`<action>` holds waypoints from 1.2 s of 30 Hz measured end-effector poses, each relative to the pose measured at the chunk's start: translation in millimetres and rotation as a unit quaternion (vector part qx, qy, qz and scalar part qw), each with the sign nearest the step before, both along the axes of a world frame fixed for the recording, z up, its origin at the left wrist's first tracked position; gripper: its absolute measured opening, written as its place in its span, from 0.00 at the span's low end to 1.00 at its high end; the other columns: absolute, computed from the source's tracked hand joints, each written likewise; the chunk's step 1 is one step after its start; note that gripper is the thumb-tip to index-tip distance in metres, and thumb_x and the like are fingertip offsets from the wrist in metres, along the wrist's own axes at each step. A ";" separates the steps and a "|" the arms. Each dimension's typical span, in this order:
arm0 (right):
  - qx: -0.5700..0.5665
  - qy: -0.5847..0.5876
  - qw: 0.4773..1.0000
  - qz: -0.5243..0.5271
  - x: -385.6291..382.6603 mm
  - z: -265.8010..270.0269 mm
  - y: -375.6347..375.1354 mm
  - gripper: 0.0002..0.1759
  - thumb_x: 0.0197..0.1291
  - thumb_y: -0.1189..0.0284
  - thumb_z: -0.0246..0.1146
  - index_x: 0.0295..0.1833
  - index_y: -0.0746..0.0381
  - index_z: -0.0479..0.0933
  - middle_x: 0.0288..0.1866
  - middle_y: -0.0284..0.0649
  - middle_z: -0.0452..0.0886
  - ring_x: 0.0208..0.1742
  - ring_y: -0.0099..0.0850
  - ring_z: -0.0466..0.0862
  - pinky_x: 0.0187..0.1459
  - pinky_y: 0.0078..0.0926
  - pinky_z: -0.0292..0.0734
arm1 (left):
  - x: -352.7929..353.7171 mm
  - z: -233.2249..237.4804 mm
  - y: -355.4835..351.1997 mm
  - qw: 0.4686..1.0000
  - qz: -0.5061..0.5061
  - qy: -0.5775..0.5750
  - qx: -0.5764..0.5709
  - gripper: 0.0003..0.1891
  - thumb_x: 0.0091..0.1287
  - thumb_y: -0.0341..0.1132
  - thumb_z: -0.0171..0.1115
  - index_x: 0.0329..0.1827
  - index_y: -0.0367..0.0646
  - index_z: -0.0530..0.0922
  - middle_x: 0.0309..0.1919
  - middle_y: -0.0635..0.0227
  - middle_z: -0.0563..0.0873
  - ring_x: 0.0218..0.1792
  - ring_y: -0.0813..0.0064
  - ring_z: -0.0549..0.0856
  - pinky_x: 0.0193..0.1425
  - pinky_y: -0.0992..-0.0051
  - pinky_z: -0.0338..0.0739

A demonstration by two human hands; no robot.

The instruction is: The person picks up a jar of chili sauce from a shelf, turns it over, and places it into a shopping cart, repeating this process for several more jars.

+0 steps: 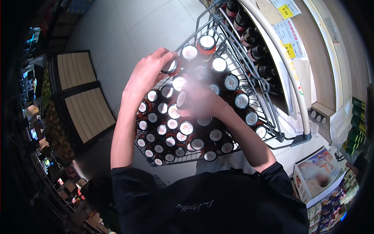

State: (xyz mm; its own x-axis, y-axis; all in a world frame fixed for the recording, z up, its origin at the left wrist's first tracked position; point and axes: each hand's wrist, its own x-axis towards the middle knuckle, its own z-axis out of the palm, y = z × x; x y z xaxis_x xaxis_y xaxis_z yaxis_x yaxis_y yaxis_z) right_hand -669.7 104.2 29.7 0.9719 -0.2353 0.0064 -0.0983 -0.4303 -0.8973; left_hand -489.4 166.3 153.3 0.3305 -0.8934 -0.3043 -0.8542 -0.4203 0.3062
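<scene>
A wire shopping cart [182, 157] is filled with many dark red bottles with pale round caps [186, 128]. At the cart's upper left side, my left hand [152, 67] has its fingers wrapped round a bottle [171, 67] by its top. My right hand [204, 102] reaches over the middle of the load, partly blurred by a bright haze. Its fingers are round another bottle [183, 99], whose cap faces left. More capped bottles stand close about both hands.
Shelves with dark bottles [255, 52] and price tags [289, 37] line the right. Wooden slatted stands [86, 113] are on the left, beyond the tiled floor [117, 37]. A picture-printed box [319, 175] sits at the lower right.
</scene>
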 end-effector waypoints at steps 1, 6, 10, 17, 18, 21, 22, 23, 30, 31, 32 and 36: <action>-0.013 -0.004 1.000 -0.003 3.0 -2.3 0.1 0.45 0.41 0.48 0.74 0.61 0.68 0.75 0.73 0.51 0.68 0.67 0.42 0.76 0.65 0.41 0.72 | -0.6 -0.5 0.9 1.000 0.001 -0.005 -0.003 0.33 0.46 0.13 0.69 0.58 0.46 0.77 0.54 0.66 0.82 0.52 0.55 0.84 0.58 0.60 0.80; 0.032 0.019 0.999 0.027 7.6 18.9 -8.3 0.45 0.42 0.49 0.74 0.60 0.71 0.75 0.71 0.53 0.70 0.65 0.44 0.76 0.65 0.38 0.72 | 2.1 -18.2 5.7 1.000 0.010 -0.010 0.006 0.34 0.46 0.14 0.69 0.60 0.47 0.77 0.56 0.65 0.81 0.52 0.55 0.84 0.58 0.60 0.81; 0.067 0.114 0.987 0.090 11.3 22.4 -11.8 0.49 0.43 0.48 0.75 0.68 0.64 0.70 0.74 0.52 0.67 0.73 0.47 0.68 0.72 0.41 0.64 | 4.6 -46.6 14.0 0.999 -0.019 -0.025 0.010 0.32 0.48 0.16 0.69 0.59 0.48 0.76 0.53 0.64 0.81 0.51 0.55 0.84 0.56 0.59 0.82; 0.083 0.110 0.985 0.102 9.2 4.7 -12.9 0.42 0.41 0.52 0.76 0.58 0.68 0.75 0.68 0.52 0.71 0.65 0.45 0.76 0.63 0.40 0.73 | 12.3 -78.3 21.3 0.999 -0.035 -0.018 -0.006 0.32 0.50 0.18 0.68 0.60 0.51 0.75 0.53 0.64 0.81 0.49 0.55 0.84 0.55 0.60 0.82; 0.082 0.112 0.985 0.105 8.0 5.7 -14.3 0.42 0.41 0.52 0.76 0.58 0.68 0.75 0.68 0.52 0.71 0.65 0.45 0.76 0.63 0.40 0.73 | 12.9 -83.3 22.9 0.999 -0.044 -0.023 0.013 0.32 0.50 0.18 0.68 0.60 0.51 0.75 0.55 0.65 0.81 0.50 0.55 0.84 0.55 0.60 0.82; 0.109 0.150 0.970 0.157 -0.8 1.0 -15.0 0.43 0.42 0.51 0.77 0.61 0.64 0.74 0.68 0.50 0.71 0.66 0.44 0.75 0.65 0.41 0.71 | 15.3 -91.5 30.7 0.997 -0.033 -0.001 -0.066 0.29 0.51 0.20 0.69 0.59 0.49 0.76 0.58 0.65 0.81 0.51 0.56 0.84 0.55 0.59 0.81; 0.093 0.104 0.983 0.123 -10.2 -13.3 -6.2 0.41 0.44 0.51 0.77 0.61 0.63 0.74 0.66 0.49 0.72 0.65 0.43 0.75 0.65 0.41 0.71 | 13.6 -87.4 33.2 0.997 -0.029 0.000 -0.066 0.29 0.51 0.20 0.69 0.59 0.49 0.76 0.58 0.65 0.81 0.51 0.56 0.84 0.55 0.59 0.81; 0.075 0.058 0.991 0.089 -12.6 -3.1 -4.0 0.40 0.47 0.51 0.76 0.61 0.62 0.73 0.64 0.47 0.73 0.65 0.42 0.75 0.65 0.41 0.71 | 10.7 -78.3 34.9 0.995 0.014 0.033 -0.089 0.26 0.54 0.23 0.69 0.58 0.47 0.76 0.57 0.63 0.82 0.52 0.57 0.84 0.54 0.59 0.81; 0.248 0.072 0.965 0.053 -46.3 69.4 -33.1 0.32 0.48 0.68 0.77 0.59 0.63 0.74 0.51 0.40 0.83 0.53 0.27 0.81 0.58 0.29 0.75 | -7.4 -86.4 78.8 0.938 0.296 0.178 -0.015 0.22 0.70 0.49 0.62 0.54 0.37 0.79 0.46 0.52 0.87 0.50 0.61 0.86 0.57 0.67 0.78; 0.272 0.081 0.957 0.059 -48.7 70.5 -34.7 0.32 0.48 0.69 0.78 0.59 0.63 0.74 0.50 0.38 0.83 0.52 0.26 0.81 0.57 0.28 0.75 | -6.0 -102.3 87.6 0.929 0.286 0.235 -0.026 0.24 0.72 0.51 0.58 0.56 0.38 0.79 0.45 0.55 0.87 0.50 0.66 0.85 0.57 0.68 0.76; 0.270 0.082 0.957 0.062 -51.0 72.0 -35.1 0.32 0.48 0.69 0.78 0.59 0.63 0.74 0.50 0.38 0.83 0.52 0.26 0.81 0.57 0.28 0.75 | -7.9 -108.8 89.4 0.916 0.281 0.282 -0.043 0.26 0.74 0.53 0.56 0.55 0.36 0.80 0.45 0.59 0.87 0.49 0.73 0.83 0.58 0.71 0.75; 0.316 0.098 0.942 0.048 -56.2 73.9 -32.2 0.31 0.47 0.70 0.78 0.57 0.63 0.75 0.47 0.35 0.83 0.50 0.23 0.81 0.56 0.25 0.75 | -14.4 -120.2 89.0 0.891 0.314 0.317 -0.080 0.26 0.74 0.52 0.56 0.55 0.35 0.80 0.43 0.65 0.86 0.46 0.77 0.80 0.55 0.75 0.73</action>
State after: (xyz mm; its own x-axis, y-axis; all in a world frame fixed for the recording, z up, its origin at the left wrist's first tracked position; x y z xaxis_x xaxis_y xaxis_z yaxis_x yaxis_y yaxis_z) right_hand -725.9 72.0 103.5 0.9565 -0.0430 -0.2884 -0.2776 0.1684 -0.9458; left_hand -503.8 255.4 33.1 0.5868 -0.6422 -0.4932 -0.1002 -0.6620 0.7427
